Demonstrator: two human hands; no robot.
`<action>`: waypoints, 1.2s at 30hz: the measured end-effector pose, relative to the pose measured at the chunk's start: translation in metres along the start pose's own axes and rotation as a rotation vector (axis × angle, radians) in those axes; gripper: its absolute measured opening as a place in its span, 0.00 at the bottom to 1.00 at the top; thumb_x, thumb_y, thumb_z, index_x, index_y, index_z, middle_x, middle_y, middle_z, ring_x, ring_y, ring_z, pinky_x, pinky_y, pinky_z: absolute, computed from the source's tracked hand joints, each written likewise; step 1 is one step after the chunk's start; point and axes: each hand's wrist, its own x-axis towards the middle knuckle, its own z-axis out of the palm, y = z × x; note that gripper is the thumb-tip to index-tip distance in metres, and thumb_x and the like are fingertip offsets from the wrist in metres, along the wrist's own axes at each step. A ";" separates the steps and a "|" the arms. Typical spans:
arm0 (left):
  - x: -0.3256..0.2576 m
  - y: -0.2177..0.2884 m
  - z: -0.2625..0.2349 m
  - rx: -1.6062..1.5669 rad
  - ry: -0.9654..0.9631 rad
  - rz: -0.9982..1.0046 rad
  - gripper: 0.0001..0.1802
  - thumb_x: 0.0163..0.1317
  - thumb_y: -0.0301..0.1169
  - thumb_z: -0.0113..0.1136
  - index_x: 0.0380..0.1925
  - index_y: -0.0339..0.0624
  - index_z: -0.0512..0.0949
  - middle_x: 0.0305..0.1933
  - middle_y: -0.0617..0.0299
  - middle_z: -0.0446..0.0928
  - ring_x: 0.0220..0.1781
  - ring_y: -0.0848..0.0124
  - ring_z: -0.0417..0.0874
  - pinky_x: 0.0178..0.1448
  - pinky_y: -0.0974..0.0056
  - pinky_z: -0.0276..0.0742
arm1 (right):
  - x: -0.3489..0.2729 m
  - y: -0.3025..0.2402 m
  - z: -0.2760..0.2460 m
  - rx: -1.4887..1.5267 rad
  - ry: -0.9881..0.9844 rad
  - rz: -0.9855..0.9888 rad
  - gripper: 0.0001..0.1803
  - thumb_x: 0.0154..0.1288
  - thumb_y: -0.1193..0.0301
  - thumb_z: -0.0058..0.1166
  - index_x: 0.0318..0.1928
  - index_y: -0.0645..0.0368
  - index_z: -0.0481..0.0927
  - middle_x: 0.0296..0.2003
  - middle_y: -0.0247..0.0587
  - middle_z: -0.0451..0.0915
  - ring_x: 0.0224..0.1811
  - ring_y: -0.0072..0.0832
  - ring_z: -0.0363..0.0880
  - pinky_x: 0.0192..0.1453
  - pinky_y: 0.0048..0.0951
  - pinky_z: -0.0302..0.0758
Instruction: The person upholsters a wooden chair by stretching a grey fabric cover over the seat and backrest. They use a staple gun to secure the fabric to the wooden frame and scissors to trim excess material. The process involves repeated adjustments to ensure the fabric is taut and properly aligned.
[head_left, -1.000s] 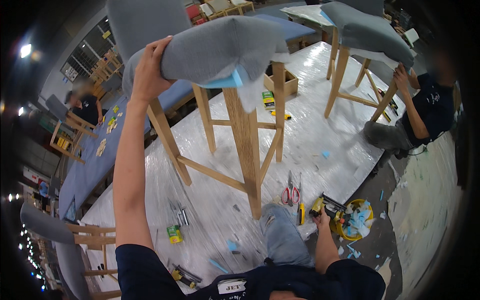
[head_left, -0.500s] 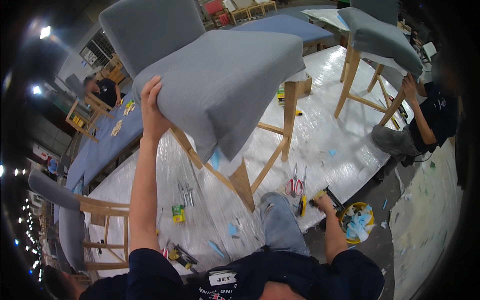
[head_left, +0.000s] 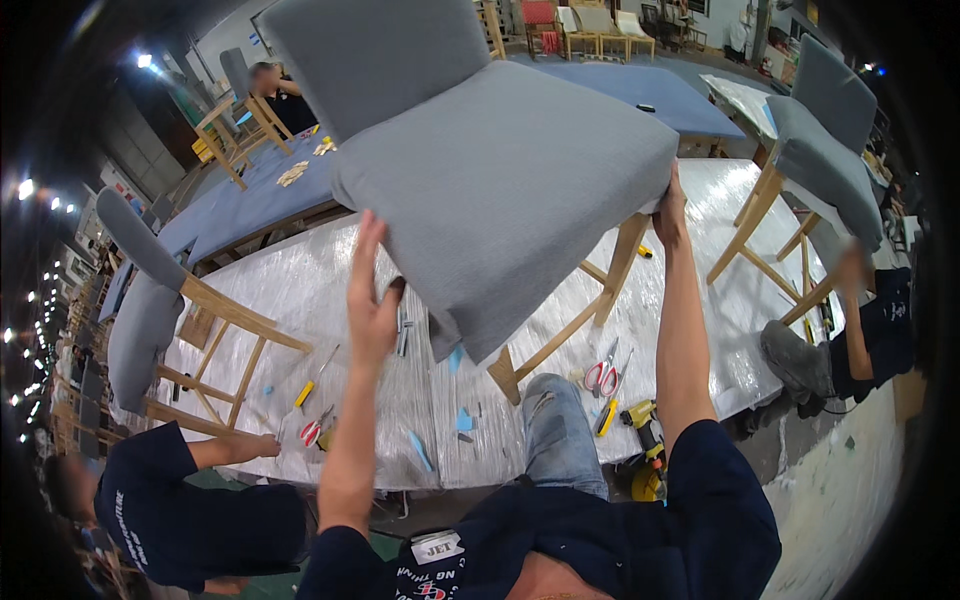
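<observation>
A wooden-legged chair with a grey upholstered seat [head_left: 500, 185] and backrest [head_left: 385, 60] stands tilted before me, its loose fabric hanging in a fold at the near corner. My right hand [head_left: 672, 210] grips the cover at the seat's right corner, its fingertips partly hidden behind the cloth. Beside the left side of the seat, my left hand [head_left: 370, 300] is open, fingers stretched upward and thumb apart. A yellow-green and black staple gun [head_left: 645, 435] lies by my right knee, near red-handled scissors [head_left: 602, 375] and a yellow utility knife [head_left: 606, 417].
Plastic film covers the worktable [head_left: 300, 270], scattered with blue scraps [head_left: 420, 450] and a screwdriver [head_left: 305, 393]. At left, a co-worker [head_left: 190, 500] reaches toward another grey chair [head_left: 150, 300]. On the right, another person [head_left: 870, 330] sits by a third chair [head_left: 825, 150]. A yellow bucket [head_left: 648, 485] stands below.
My right hand has left the staple gun and risen to the seat's right corner. My left hand has come off the seat's left edge. A co-worker now shows at lower left; the view has shifted.
</observation>
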 end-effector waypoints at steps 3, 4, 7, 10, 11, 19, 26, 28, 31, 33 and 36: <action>-0.021 0.075 0.071 -0.082 0.217 0.191 0.35 0.65 0.31 0.57 0.73 0.43 0.61 0.79 0.46 0.53 0.82 0.45 0.44 0.81 0.44 0.43 | 0.000 0.016 -0.002 0.020 0.074 -0.076 0.46 0.70 0.32 0.37 0.74 0.54 0.59 0.70 0.44 0.64 0.72 0.37 0.61 0.76 0.43 0.55; -0.020 0.080 0.087 -0.013 0.296 0.223 0.34 0.66 0.32 0.57 0.72 0.41 0.62 0.78 0.46 0.55 0.82 0.44 0.45 0.81 0.43 0.43 | 0.000 0.018 -0.005 0.026 0.085 -0.048 0.45 0.71 0.32 0.37 0.73 0.54 0.60 0.69 0.43 0.65 0.71 0.36 0.62 0.75 0.43 0.57; 0.003 0.072 0.121 0.137 0.609 0.278 0.30 0.69 0.33 0.56 0.69 0.38 0.65 0.77 0.45 0.58 0.81 0.44 0.49 0.80 0.41 0.42 | 0.009 0.030 -0.020 0.041 0.100 -0.023 0.42 0.73 0.34 0.36 0.71 0.54 0.64 0.67 0.41 0.68 0.69 0.33 0.65 0.73 0.41 0.60; 0.017 0.068 0.119 0.184 0.579 0.291 0.27 0.70 0.36 0.56 0.66 0.38 0.67 0.74 0.45 0.62 0.80 0.44 0.52 0.79 0.42 0.46 | 0.015 0.036 -0.027 0.073 0.098 -0.096 0.42 0.73 0.35 0.36 0.72 0.55 0.63 0.67 0.41 0.68 0.70 0.34 0.65 0.73 0.41 0.60; 0.026 0.067 0.117 0.193 0.583 0.310 0.26 0.70 0.36 0.56 0.66 0.38 0.68 0.73 0.45 0.64 0.79 0.43 0.54 0.79 0.43 0.47 | 0.022 0.035 -0.028 0.093 0.099 -0.107 0.44 0.73 0.34 0.35 0.73 0.56 0.61 0.68 0.42 0.67 0.71 0.35 0.63 0.75 0.41 0.59; 0.060 0.037 0.065 0.153 0.613 0.249 0.23 0.76 0.37 0.47 0.64 0.34 0.71 0.66 0.46 0.74 0.73 0.55 0.68 0.75 0.57 0.60 | -0.028 0.034 0.005 0.060 0.098 -0.071 0.45 0.73 0.35 0.35 0.73 0.60 0.59 0.70 0.44 0.64 0.73 0.36 0.61 0.76 0.41 0.57; 0.029 -0.018 0.015 0.075 0.808 0.062 0.26 0.79 0.40 0.38 0.64 0.32 0.72 0.63 0.50 0.76 0.64 0.62 0.75 0.71 0.61 0.63 | -0.132 0.020 0.068 -0.011 0.068 -0.130 0.39 0.79 0.41 0.26 0.75 0.58 0.56 0.72 0.43 0.60 0.76 0.34 0.53 0.80 0.37 0.47; 0.033 -0.011 0.013 0.063 0.814 0.029 0.26 0.79 0.40 0.36 0.62 0.32 0.74 0.62 0.51 0.77 0.62 0.62 0.76 0.70 0.62 0.63 | -0.144 0.017 0.065 0.028 0.087 -0.108 0.37 0.80 0.44 0.26 0.74 0.58 0.56 0.72 0.42 0.60 0.76 0.33 0.53 0.79 0.36 0.47; 0.043 -0.003 0.017 0.060 0.822 -0.037 0.25 0.79 0.39 0.36 0.57 0.31 0.77 0.57 0.51 0.80 0.57 0.61 0.78 0.66 0.61 0.67 | -0.153 0.006 0.063 0.069 0.077 -0.103 0.35 0.81 0.45 0.27 0.74 0.58 0.57 0.72 0.40 0.60 0.75 0.32 0.55 0.79 0.36 0.49; 0.045 -0.009 0.016 0.081 0.838 -0.020 0.24 0.78 0.38 0.38 0.54 0.30 0.78 0.50 0.51 0.83 0.50 0.60 0.82 0.57 0.60 0.72 | -0.157 0.008 0.068 0.082 0.079 -0.105 0.35 0.81 0.46 0.27 0.74 0.57 0.58 0.71 0.40 0.62 0.74 0.32 0.57 0.78 0.35 0.50; 0.066 -0.048 -0.004 0.192 0.892 0.227 0.23 0.77 0.39 0.40 0.52 0.32 0.80 0.42 0.51 0.86 0.43 0.59 0.85 0.48 0.57 0.76 | -0.156 0.021 0.085 0.101 0.085 -0.151 0.35 0.81 0.46 0.27 0.72 0.60 0.61 0.69 0.39 0.66 0.72 0.32 0.61 0.77 0.34 0.52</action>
